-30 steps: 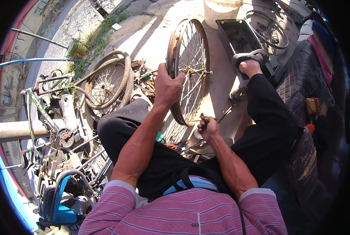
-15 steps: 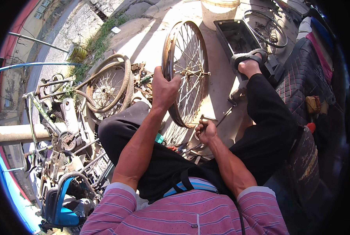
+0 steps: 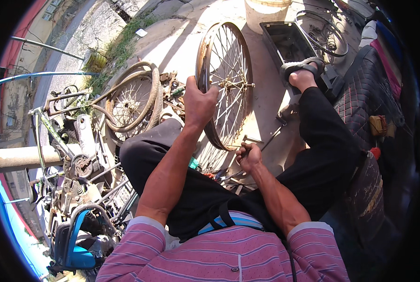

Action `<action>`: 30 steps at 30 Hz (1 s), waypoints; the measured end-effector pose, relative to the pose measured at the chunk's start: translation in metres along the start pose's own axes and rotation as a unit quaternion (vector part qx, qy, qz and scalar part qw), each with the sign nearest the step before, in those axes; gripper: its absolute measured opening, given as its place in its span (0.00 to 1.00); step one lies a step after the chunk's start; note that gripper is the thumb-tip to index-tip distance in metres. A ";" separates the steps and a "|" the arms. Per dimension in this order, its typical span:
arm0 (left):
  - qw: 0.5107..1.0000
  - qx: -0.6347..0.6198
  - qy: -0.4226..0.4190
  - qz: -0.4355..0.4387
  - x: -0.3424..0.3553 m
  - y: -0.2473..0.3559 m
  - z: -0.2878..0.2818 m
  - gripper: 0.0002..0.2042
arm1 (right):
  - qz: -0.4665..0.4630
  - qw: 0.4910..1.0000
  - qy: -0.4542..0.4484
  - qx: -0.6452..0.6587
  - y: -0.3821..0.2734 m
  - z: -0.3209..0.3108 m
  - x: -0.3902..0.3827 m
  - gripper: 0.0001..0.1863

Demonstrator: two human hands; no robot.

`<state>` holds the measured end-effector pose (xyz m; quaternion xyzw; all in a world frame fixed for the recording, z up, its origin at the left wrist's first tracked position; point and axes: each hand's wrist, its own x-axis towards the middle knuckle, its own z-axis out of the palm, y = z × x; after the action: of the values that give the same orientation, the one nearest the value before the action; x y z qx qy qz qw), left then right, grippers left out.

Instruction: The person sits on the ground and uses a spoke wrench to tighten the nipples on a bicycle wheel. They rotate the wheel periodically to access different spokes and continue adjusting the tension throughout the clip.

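While clamping left hand [image 3: 200,103] fingers on the wheel [image 3: 238,85], keeps right hand [image 3: 250,158] fingers curled round a tool [image 3: 253,139]. Barely moved since.

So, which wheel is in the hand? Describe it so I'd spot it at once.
Start from the black trousers, and look between and just beyond the knees. There the left hand grips a spoked wheel by its rust-brown rim. It stands upright in hand; the other wheel, farther left, sits untouched amid dusty rubber loops.
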<state>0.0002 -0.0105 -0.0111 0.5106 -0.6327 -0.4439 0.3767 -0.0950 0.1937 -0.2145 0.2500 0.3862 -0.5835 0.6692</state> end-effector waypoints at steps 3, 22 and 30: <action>1.000 -0.014 -0.006 -0.017 0.005 -0.005 -0.006 0.13 | -0.033 0.998 0.030 -0.039 0.000 0.021 -0.012 0.10; 0.999 0.035 -0.015 0.009 0.011 -0.015 -0.006 0.14 | -0.133 0.981 0.076 -0.121 0.017 0.029 -0.005 0.13; 0.997 0.077 -0.027 0.016 -0.018 0.020 0.004 0.13 | -0.476 0.674 -0.063 -0.561 0.033 0.102 -0.077 0.17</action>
<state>-0.0061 0.0091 0.0062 0.5155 -0.6833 -0.4015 0.3259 -0.0413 0.1652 -0.0974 -0.4275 0.6648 -0.5110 0.3378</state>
